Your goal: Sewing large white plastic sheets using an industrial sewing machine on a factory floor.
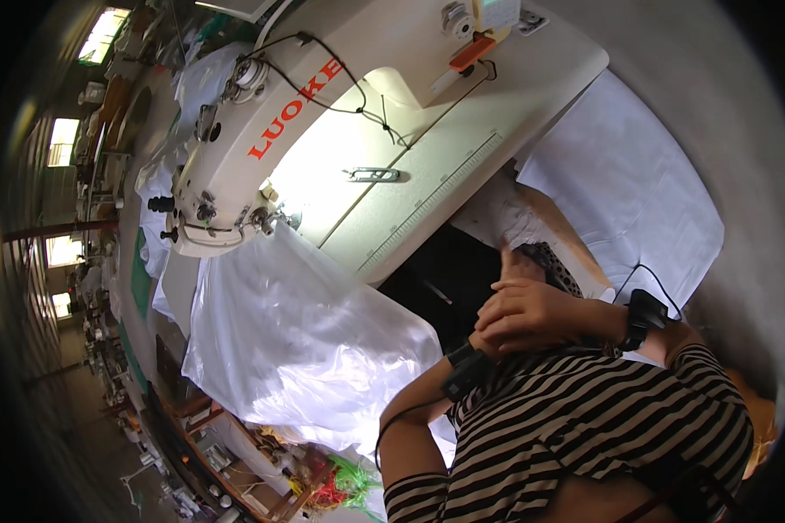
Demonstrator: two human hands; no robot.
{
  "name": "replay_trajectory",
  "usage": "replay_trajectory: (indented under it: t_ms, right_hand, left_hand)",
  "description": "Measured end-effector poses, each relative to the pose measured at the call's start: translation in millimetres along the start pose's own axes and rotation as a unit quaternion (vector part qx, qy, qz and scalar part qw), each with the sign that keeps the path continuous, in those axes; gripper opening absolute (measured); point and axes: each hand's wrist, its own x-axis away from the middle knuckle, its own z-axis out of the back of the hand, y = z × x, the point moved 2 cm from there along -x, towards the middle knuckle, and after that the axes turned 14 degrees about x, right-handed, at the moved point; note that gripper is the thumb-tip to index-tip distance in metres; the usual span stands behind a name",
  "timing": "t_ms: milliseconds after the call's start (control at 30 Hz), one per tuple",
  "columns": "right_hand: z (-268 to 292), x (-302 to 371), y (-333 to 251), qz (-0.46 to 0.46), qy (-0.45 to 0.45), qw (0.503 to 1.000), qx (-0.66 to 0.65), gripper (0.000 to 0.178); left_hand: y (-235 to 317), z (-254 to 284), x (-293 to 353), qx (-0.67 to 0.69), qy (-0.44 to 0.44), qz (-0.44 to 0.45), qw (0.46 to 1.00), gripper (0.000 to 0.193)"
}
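Observation:
My right hand (529,310) lies across my left hand (488,343) in front of my striped shirt, its fingers curled together over it. Most of my left hand is hidden beneath, so its fingers cannot be made out. Just beyond the hands shows a patch of bare skin and a dark spotted cloth (554,264); which body part that skin belongs to is unclear. Each wrist wears a black strapped device. Ahead stands a white sewing machine (310,105) with its lamp lit. Sheer white fabric (314,336) hangs from near its needle area, away from both hands.
A small metal clip-like tool (373,175) rests on the machine bed (427,187). A black cord (358,91) hangs over the machine arm. At right is a white sheet-like panel (628,183). Green and red scraps (340,484) lie at lower left, with other workstations beyond.

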Motion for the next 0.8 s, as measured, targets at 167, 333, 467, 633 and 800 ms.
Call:
replay_trajectory:
  t_ms: [167,333,467,633,800]
  right_hand:
    - [19,-7,-22,0.035,0.047,0.996,0.062,0.023]
    - [31,-31,-41,0.037,0.014,0.999,0.017,0.028]
    - [35,-29,-41,0.052,0.013,0.999,-0.005,0.029]
    - [36,-41,-43,0.051,0.024,0.998,0.007,0.021]
    - [27,-43,-38,0.090,0.084,0.987,0.104,0.015]
  left_hand:
    - [38,51,19,-0.147,0.066,-0.080,0.984,0.026]
    - [43,48,17,-0.386,0.056,-0.117,0.914,0.025]
    - [56,101,27,-0.179,0.044,-0.083,0.979,0.024]
    - [47,111,31,-0.125,0.135,-0.052,0.982,0.022]
    - [28,96,26,0.005,0.041,-0.005,0.999,0.020]
